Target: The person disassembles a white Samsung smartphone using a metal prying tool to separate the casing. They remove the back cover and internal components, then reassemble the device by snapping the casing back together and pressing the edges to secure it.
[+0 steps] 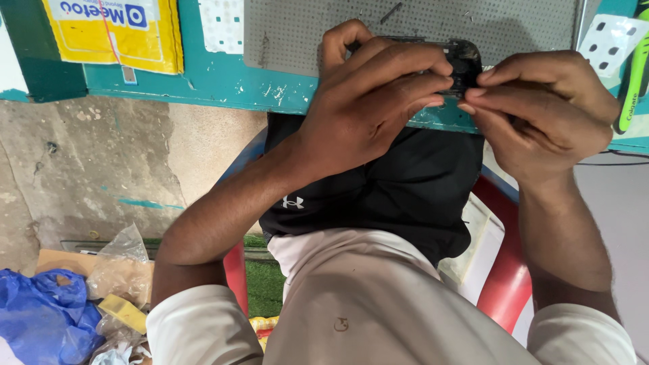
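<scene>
Both my hands hold a dark phone-like device [465,59] over the edge of a teal workbench [223,84]. My left hand [368,101] wraps over most of it, fingers curled across its top. My right hand [541,111] pinches its right end between thumb and fingertips. Most of the device is hidden under my fingers. A grey perforated mat [433,23] lies on the bench behind it.
A yellow package [115,30] sits on the bench at the left, and a green tube [634,74] at the right. Below, I sit on a red chair [503,284]. A blue plastic bag [44,311], clear bags and cardboard lie on the floor at lower left.
</scene>
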